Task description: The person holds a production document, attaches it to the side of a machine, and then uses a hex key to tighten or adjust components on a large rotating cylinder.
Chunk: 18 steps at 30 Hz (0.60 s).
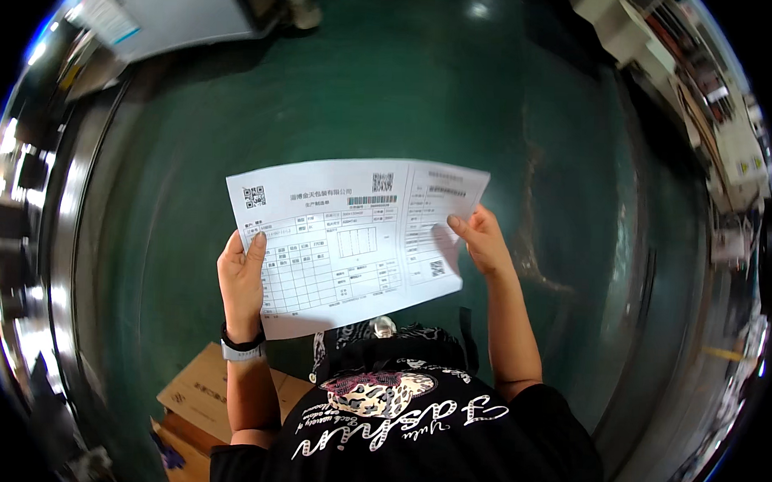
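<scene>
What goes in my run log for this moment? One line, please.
left hand: holds paper form | right hand: holds it too | below: cardboard box

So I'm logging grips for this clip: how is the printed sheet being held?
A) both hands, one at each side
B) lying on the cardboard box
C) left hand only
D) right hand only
A: the left hand pinches the printed sheet at its left edge, the right hand at its right.
</scene>
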Tool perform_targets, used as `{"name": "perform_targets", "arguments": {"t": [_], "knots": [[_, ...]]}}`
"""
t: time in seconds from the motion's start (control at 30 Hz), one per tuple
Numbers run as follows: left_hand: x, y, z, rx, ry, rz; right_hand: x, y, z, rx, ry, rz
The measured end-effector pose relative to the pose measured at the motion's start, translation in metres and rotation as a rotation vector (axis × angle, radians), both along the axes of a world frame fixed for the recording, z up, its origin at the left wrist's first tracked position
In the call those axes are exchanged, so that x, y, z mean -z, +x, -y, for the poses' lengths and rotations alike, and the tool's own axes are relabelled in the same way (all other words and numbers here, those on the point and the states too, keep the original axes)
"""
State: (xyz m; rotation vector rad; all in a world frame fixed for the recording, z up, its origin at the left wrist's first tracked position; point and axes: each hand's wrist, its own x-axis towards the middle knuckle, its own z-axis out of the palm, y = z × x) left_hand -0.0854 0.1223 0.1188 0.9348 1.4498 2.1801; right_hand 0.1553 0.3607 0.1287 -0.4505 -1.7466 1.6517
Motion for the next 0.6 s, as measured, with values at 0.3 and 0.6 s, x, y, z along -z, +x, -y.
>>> {"name": "perform_targets", "arguments": {"t": [0.3,0.6], "knots": [[-0.006,0.010,0.003,-0.054,-0.028,-0.004,-0.012,-0.002,0.023,0.051,-0.121,-0.149],[0.013,0.010,0.019,0.008,0.019,0.020,0.001,0.006,0.032,0.186,0.195,-0.047]]}}
